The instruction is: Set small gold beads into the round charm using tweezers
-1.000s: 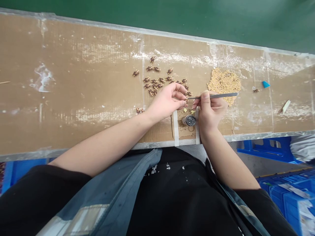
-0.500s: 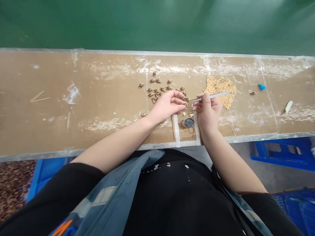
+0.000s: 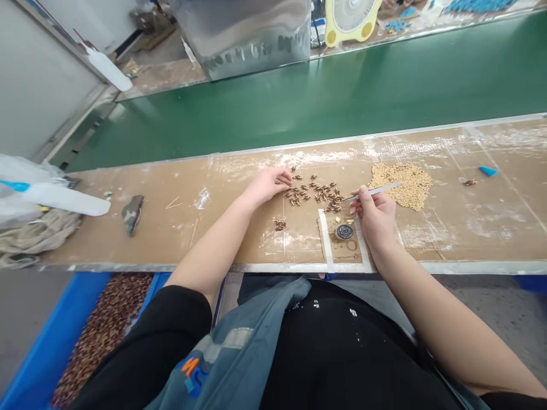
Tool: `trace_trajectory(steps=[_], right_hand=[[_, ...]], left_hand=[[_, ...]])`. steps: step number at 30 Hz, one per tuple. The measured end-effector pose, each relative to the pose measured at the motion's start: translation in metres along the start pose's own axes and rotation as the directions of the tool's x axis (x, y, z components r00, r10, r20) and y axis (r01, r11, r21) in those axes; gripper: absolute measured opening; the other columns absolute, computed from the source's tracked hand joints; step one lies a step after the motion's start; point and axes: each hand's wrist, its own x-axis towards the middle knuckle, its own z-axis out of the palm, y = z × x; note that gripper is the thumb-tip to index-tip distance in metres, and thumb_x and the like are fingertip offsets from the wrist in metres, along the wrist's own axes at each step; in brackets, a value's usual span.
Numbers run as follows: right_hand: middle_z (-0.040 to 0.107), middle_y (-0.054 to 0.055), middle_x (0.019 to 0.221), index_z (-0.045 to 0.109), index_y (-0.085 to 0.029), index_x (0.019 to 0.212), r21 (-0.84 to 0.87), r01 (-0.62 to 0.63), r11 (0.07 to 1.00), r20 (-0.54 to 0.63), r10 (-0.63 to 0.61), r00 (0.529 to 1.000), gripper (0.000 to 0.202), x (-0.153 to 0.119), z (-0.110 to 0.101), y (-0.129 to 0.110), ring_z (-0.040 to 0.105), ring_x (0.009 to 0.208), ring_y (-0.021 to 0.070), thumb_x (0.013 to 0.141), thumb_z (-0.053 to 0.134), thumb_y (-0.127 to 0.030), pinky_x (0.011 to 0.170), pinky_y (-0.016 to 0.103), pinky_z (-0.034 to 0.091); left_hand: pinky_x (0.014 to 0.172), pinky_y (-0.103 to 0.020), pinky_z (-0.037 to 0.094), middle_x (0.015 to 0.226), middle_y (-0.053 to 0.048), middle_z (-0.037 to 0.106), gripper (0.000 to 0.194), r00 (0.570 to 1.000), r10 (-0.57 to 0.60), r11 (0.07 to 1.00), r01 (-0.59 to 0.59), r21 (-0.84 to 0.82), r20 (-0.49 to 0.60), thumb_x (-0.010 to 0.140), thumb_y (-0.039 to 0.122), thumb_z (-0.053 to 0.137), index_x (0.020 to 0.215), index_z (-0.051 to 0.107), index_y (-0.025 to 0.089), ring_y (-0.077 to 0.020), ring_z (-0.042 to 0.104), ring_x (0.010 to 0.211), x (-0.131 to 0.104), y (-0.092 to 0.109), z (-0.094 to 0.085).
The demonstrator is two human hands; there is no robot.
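Note:
My right hand (image 3: 372, 209) is closed around metal tweezers (image 3: 378, 189), whose tip points left at the right end of the small brown pieces (image 3: 327, 193). At the left side of those pieces is my left hand (image 3: 273, 183), its fingers curled close together over the board; what they hold, if anything, is too small to make out. A pile of small tan pieces (image 3: 408, 185) lies beyond my right hand. Between two white tape strips stands a small round pot of dark material (image 3: 344, 231), with yellowish bits just above it.
A blue piece (image 3: 488, 171) lies at the right. At the left are a camouflage-patterned object (image 3: 132, 215) and a white bottle (image 3: 66, 198). A green belt (image 3: 273, 108) runs behind the board, with a yellow fan (image 3: 352, 20) beyond. A blue bin (image 3: 47, 336) of brown pieces sits below left.
The view has tilted up and turned left. My left hand has moved left, away from the tweezers' tip. My right hand still holds the tweezers.

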Motion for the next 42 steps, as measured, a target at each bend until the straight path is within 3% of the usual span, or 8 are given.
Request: trace_trajectory(steps=[8,12,16,23,29,34,38,42], right_hand=[[0.067,-0.002,0.062,0.076,-0.019,0.084,0.049,-0.005,0.999,-0.018,0.006,1.000,0.061,0.002,-0.001,0.004,0.059,0.047,0.0093,0.077,0.089,-0.078,0.046,0.023,0.050],[0.066,-0.002,0.061,0.074,-0.020,0.083,0.034,-0.001,0.999,-0.012,0.001,1.000,0.059,0.002,0.000,0.003,0.059,0.048,0.0101,0.079,0.087,-0.077,0.046,0.024,0.049],[0.066,-0.002,0.061,0.075,-0.019,0.084,0.022,0.012,1.000,-0.029,-0.012,1.000,0.060,0.001,0.003,-0.002,0.058,0.047,0.0098,0.080,0.086,-0.077,0.046,0.024,0.048],[0.061,-0.005,0.062,0.069,-0.021,0.082,0.145,0.148,0.978,-0.310,-0.097,0.946,0.058,0.003,-0.006,-0.012,0.054,0.048,0.0078,0.085,0.081,-0.078,0.046,0.022,0.042],[0.060,-0.004,0.063,0.071,-0.020,0.086,0.019,0.217,0.976,-0.450,-0.185,0.873,0.060,0.016,-0.038,-0.018,0.054,0.050,0.0086,0.085,0.079,-0.079,0.048,0.024,0.043],[0.067,-0.001,0.065,0.077,-0.019,0.089,-0.239,0.161,0.958,-0.345,-0.238,0.908,0.060,0.028,-0.060,-0.015,0.059,0.053,0.0122,0.083,0.081,-0.079,0.053,0.029,0.050],[0.072,0.002,0.069,0.079,-0.019,0.093,-0.384,0.140,0.913,-0.284,-0.261,0.923,0.060,0.029,-0.066,-0.006,0.060,0.055,0.0137,0.086,0.077,-0.079,0.056,0.031,0.051],[0.078,0.005,0.075,0.080,-0.021,0.088,-0.558,0.140,0.818,-0.221,-0.309,0.925,0.053,0.026,-0.067,-0.003,0.070,0.067,0.0192,0.093,0.072,-0.074,0.066,0.035,0.056]], left_hand=[[0.098,-0.042,0.056,0.126,-0.008,0.080,0.013,0.986,0.156,0.961,-0.137,0.240,-0.063,0.099,0.027,0.078,0.112,0.078,0.024,-0.0206,0.068,0.099,-0.034,0.009,-0.009],[0.076,-0.034,0.052,0.135,-0.015,0.071,0.050,0.960,0.227,0.831,-0.278,0.483,0.161,0.104,0.064,0.067,0.127,0.071,0.020,-0.0213,0.068,0.091,-0.079,0.003,0.003],[0.060,-0.031,0.033,0.099,-0.012,0.069,0.046,0.922,0.301,0.694,-0.387,0.607,0.245,0.111,0.059,0.051,0.100,0.068,0.018,-0.0212,0.062,0.078,-0.100,-0.017,0.031],[0.056,-0.031,0.012,0.063,0.001,0.041,0.059,0.912,0.377,0.847,-0.409,0.339,0.159,0.104,0.067,0.050,0.067,0.043,0.022,-0.0124,0.027,0.055,-0.091,-0.021,0.036],[0.046,-0.023,0.029,0.058,0.009,0.031,0.063,0.981,0.182,0.963,-0.164,-0.213,0.066,0.111,0.079,0.023,0.077,0.033,0.026,-0.0088,0.032,0.043,-0.073,0.017,0.062],[0.040,-0.015,0.018,0.061,0.011,0.040,0.053,0.934,-0.069,0.510,0.336,-0.792,0.352,0.095,0.068,0.079,0.087,0.055,0.021,-0.0035,0.027,0.042,-0.040,0.059,0.095],[0.039,-0.013,0.024,0.073,0.007,0.052,0.033,0.923,0.006,0.346,0.360,-0.866,0.386,0.092,0.043,0.087,0.101,0.069,0.017,-0.0033,0.040,0.048,-0.028,0.071,0.111],[0.042,-0.014,0.036,0.074,0.006,0.058,0.045,0.933,0.103,0.328,0.295,-0.898,0.344,0.085,0.047,0.096,0.112,0.076,0.017,-0.0044,0.051,0.052,-0.028,0.058,0.124]])
